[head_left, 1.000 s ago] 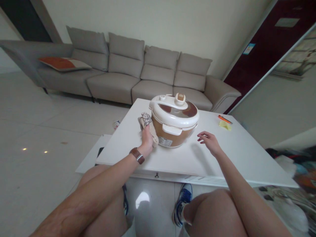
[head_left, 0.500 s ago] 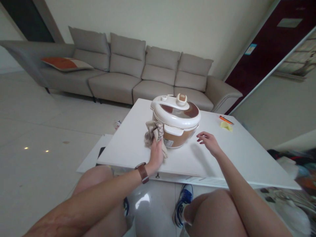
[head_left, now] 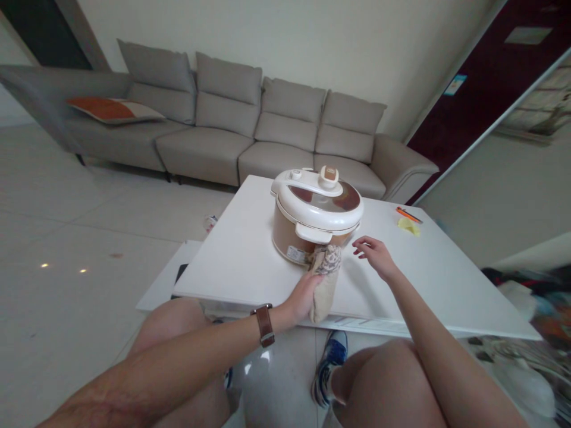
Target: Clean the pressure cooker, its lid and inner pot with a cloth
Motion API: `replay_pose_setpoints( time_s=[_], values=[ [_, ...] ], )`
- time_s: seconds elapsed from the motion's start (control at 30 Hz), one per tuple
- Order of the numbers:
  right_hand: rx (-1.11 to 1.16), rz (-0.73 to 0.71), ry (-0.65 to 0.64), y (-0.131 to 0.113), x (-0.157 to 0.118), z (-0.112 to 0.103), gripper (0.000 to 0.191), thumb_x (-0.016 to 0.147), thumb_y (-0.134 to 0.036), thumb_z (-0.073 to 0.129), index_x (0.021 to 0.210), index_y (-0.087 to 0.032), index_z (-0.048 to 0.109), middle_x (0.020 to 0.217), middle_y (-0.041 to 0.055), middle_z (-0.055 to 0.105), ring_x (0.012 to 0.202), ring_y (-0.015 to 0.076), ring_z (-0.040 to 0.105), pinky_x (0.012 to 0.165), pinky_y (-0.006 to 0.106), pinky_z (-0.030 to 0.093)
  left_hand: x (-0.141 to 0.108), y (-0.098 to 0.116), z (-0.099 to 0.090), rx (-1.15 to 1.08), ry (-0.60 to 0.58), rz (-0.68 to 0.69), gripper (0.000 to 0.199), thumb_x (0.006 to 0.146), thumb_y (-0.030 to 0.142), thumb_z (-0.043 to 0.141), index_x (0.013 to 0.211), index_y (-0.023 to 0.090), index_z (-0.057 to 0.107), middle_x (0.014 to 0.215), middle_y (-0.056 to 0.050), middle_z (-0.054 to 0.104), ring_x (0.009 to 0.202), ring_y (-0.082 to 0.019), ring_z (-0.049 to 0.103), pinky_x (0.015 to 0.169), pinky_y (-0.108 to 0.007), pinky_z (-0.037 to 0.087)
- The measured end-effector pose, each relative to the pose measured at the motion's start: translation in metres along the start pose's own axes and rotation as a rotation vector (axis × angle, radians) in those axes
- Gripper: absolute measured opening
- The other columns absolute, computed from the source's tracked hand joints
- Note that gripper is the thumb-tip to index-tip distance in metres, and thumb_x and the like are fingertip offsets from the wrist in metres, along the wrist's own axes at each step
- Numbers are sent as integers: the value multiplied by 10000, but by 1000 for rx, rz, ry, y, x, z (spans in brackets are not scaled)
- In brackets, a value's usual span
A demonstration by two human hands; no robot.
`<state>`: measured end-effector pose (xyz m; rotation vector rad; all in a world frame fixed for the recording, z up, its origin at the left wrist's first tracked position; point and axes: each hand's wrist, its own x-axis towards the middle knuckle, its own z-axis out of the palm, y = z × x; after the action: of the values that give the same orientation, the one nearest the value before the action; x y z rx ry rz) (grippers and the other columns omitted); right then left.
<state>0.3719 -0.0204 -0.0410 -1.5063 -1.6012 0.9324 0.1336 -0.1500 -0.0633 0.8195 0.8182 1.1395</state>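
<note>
A white and brown electric cooker [head_left: 319,205] with its lid on stands on the white table [head_left: 241,249]. My left hand [head_left: 305,294], a brown watch on its wrist, grips a beige patterned cloth [head_left: 325,288] against the lower front of the cooker, below its white handle. Part of the cooker's front is hidden behind the cloth. Just right of the cooker, my right hand [head_left: 371,252] hovers over the table with its fingers loosely apart and nothing in them.
An orange pen-like object [head_left: 408,214] and a yellow crumpled piece [head_left: 409,226] lie at the table's back right. Behind the table stands a grey sofa [head_left: 205,148] with an orange and white cushion [head_left: 113,111]. My knees are close to the table's front edge.
My left hand has moved the cloth to the right across the cooker's lower front, uncovering its left side and label. My right hand has barely moved.
</note>
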Motion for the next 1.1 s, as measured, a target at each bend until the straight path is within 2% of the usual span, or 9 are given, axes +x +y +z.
replay_pose_setpoints(
  time_s=[0.13, 0.23, 0.37, 0.5, 0.6, 0.77, 0.9, 1.0, 1.1],
  values=[
    [-2, 9, 19, 5, -1, -7, 242, 714, -448, 713, 769, -212, 712, 833, 46, 734, 730, 189, 691, 647, 307, 535, 3, 2, -1, -281, -148, -430, 446, 879, 476, 558, 1132, 149, 723, 1118, -136, 794, 1186, -328, 700, 1107, -484, 464],
    [16, 28, 13, 7, -5, -13, 238, 706, -440, 725, 768, -211, 714, 825, 46, 742, 704, 179, 673, 651, 307, 528, 4, 10, -2, -342, -264, -593, 472, 883, 500, 548, 1108, 125, 725, 1024, -139, 801, 1078, -306, 744, 1061, -436, 489],
    [115, 67, -187, 2, -21, -17, 285, 762, -494, 739, 810, -212, 741, 849, 48, 765, 783, 206, 686, 752, 338, 556, 4, 25, -2, -308, -350, -628, 436, 912, 414, 529, 1162, 109, 716, 981, -134, 806, 985, -279, 764, 1036, -403, 498],
    [321, 292, -467, -10, -47, -8, 449, 813, -660, 647, 867, -231, 771, 916, 92, 807, 938, 314, 746, 905, 465, 574, 5, 38, -5, -228, -370, -643, 413, 917, 354, 553, 1198, 98, 715, 972, -131, 808, 934, -270, 765, 1014, -398, 507],
    [407, 403, -440, -16, -61, 3, 460, 812, -673, 603, 886, -253, 776, 867, 97, 812, 969, 348, 765, 942, 504, 568, 5, 47, -7, -212, -368, -652, 388, 923, 347, 582, 1151, 74, 739, 975, -143, 803, 869, -232, 756, 991, -354, 510],
    [474, 387, -366, -21, -67, 15, 518, 843, -695, 520, 875, -244, 773, 844, 103, 812, 1007, 354, 770, 945, 495, 569, 7, 60, -14, -173, -391, -638, 306, 910, 300, 600, 1100, 122, 761, 922, -102, 804, 809, -211, 744, 1001, -367, 513],
    [514, 376, -375, -24, -68, 19, 523, 808, -738, 560, 837, -256, 762, 822, 86, 814, 1010, 356, 774, 971, 489, 560, 8, 65, -23, -138, -495, -620, 286, 887, 289, 641, 1099, 142, 762, 931, -93, 802, 854, -224, 753, 972, -367, 527],
    [614, 386, -469, -28, -69, 17, 448, 726, -684, 704, 839, -254, 760, 830, 60, 822, 1039, 351, 772, 1057, 484, 524, 10, 68, -30, -122, -533, -618, 328, 857, 284, 682, 1135, 124, 749, 936, -100, 802, 849, -236, 756, 927, -378, 544],
    [712, 389, -619, -34, -70, 9, 562, 709, -713, 708, 956, -214, 777, 934, 88, 832, 1142, 371, 741, 1133, 527, 466, 12, 74, -36, -140, -489, -598, 336, 858, 283, 681, 1145, 118, 744, 903, -97, 802, 783, -226, 750, 869, -368, 559]
  ],
)
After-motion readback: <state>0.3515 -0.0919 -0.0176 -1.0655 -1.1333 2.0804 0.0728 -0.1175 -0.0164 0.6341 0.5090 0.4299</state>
